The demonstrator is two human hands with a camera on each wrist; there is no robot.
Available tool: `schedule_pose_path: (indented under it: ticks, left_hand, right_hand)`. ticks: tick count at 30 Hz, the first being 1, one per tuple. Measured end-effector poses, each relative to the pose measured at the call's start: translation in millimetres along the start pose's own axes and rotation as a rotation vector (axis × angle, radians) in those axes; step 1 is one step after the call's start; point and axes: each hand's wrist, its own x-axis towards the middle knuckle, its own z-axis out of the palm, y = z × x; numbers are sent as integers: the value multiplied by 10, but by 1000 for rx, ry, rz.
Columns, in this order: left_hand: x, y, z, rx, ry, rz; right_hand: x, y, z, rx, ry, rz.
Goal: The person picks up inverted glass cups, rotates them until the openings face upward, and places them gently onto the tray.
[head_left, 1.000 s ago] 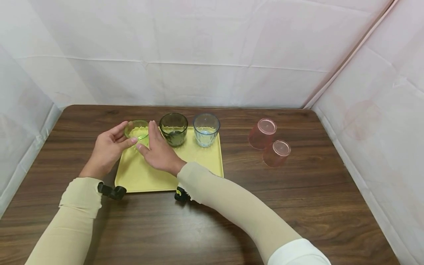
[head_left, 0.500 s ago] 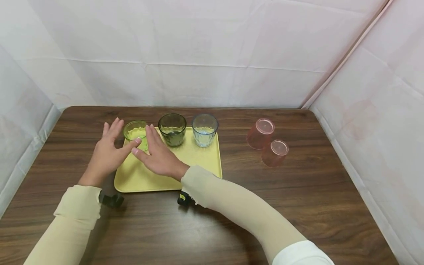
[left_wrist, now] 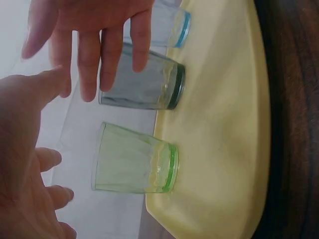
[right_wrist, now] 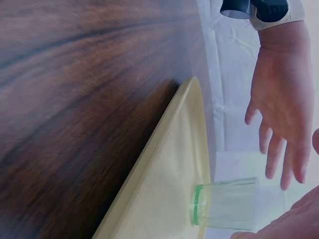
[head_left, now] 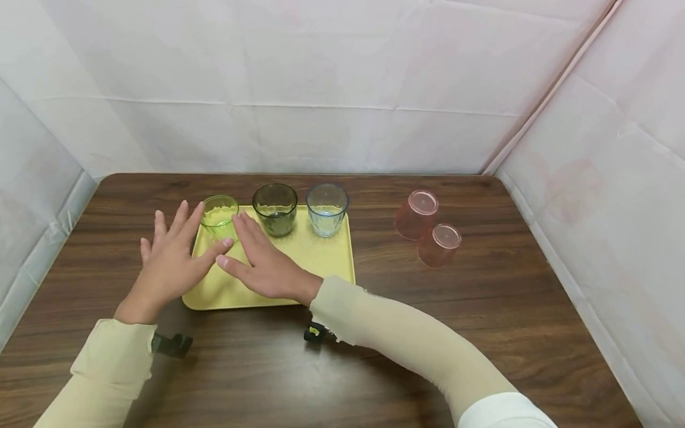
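Both hands are spread over the front of a green glass (head_left: 218,214), which stands upright on the back left of a yellow tray (head_left: 316,255). My left hand (head_left: 172,261) has its fingers fanned out left of the glass. My right hand (head_left: 270,264) reaches in from the right with straight fingers, the thumbs close together. Nothing is held. In the left wrist view the green glass (left_wrist: 132,159) stands apart from both hands. Beside it on the tray are a dark grey-green glass (head_left: 275,211) and a pale blue glass (head_left: 327,211), in a row along the back.
Two pink glasses (head_left: 416,215) (head_left: 440,246) stand upside down on the brown wood table (head_left: 508,333), right of the tray. White sheeting (head_left: 321,77) hangs behind the table and at both sides. A wrist camera (head_left: 172,345) sits on the left sleeve.
My left hand has let go of the green glass and spread its fingers. Both hands have drawn back toward the body a little, and the glass stays on the tray.
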Motion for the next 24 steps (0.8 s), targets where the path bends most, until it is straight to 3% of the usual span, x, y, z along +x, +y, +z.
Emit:
schedule_pose_path:
  ticks: [6, 14, 24]
  left_hand:
    - [-100, 42, 15, 62, -35, -19]
    - [-248, -19, 63, 95, -58, -3]
    - [-313, -104, 92, 112, -58, 5]
  right_hand:
    - [-205, 34, -94, -63, 0, 9]
    - [-466, 150, -252, -226, 24, -21]
    - [-743, 339, -541, -437, 107, -22]
